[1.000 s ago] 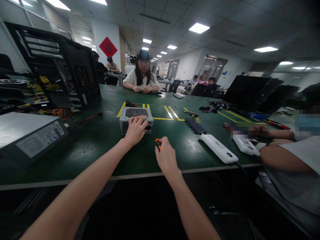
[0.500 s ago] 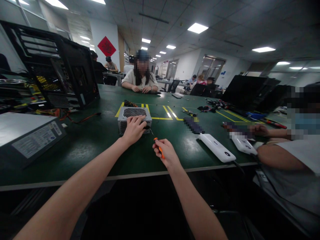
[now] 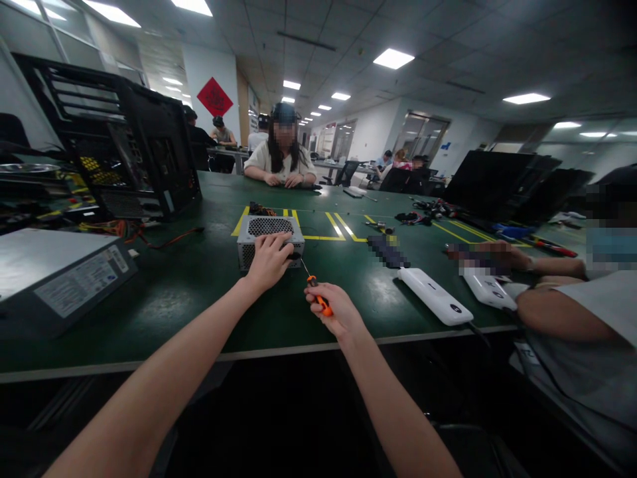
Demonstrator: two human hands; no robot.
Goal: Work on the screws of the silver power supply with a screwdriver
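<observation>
A grey metal computer power supply [image 3: 246, 247] with a perforated top stands on the green table. My left hand [image 3: 270, 257] grips its near top edge, fingers bent over the top and thumb towards the near face. A dark part shows on that face beside my fingertips. My right hand [image 3: 334, 309] is closed around the orange-and-black handle of a screwdriver [image 3: 321, 300]. Its thin shaft slants up and left to the near right corner of the power supply, just by my left fingers. Whether the tip sits on a screw I cannot tell.
Left, a larger power supply [image 3: 74, 279] lies before an open black computer case [image 3: 129, 139]. Right, white power banks [image 3: 435, 295] lie near a co-worker's arm [image 3: 562, 265]. A person [image 3: 281, 156] sits across the green table [image 3: 199, 318]. Cables [image 3: 261, 209] lie behind the power supply.
The view has shifted slightly. The screwdriver handle shows more between my right fingers and leans more to the left. My left hand stays on the power supply.
</observation>
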